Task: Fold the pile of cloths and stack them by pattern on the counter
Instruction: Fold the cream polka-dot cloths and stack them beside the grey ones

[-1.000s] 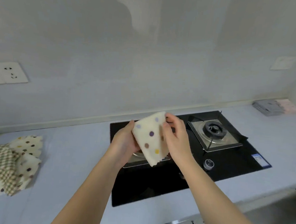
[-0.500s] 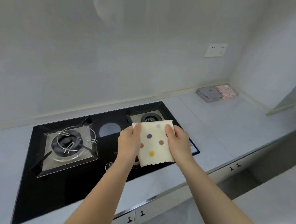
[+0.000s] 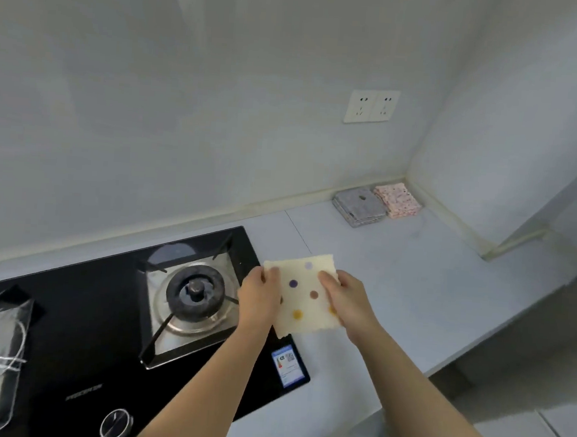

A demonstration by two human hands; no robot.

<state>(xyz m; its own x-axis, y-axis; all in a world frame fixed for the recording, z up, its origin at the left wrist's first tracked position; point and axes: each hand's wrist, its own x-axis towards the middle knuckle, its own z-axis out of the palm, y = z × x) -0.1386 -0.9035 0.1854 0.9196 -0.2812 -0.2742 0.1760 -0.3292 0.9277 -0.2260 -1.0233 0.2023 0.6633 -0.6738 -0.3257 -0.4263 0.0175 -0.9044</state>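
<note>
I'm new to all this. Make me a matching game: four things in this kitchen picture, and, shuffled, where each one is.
1 dotted cloth
2 grey stack
3 pink stack
4 socket

A on the wall
B in the corner of the counter
C held by left hand and right hand
D directly left of the pink stack

Pairs: 1-C, 2-D, 3-B, 4-A

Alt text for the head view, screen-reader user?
The left hand and right hand hold a folded cream polka-dot cloth by its sides, over the right edge of a gas hob. A grey stack and a pink stack of folded cloths sit side by side in the corner of the counter.
</note>
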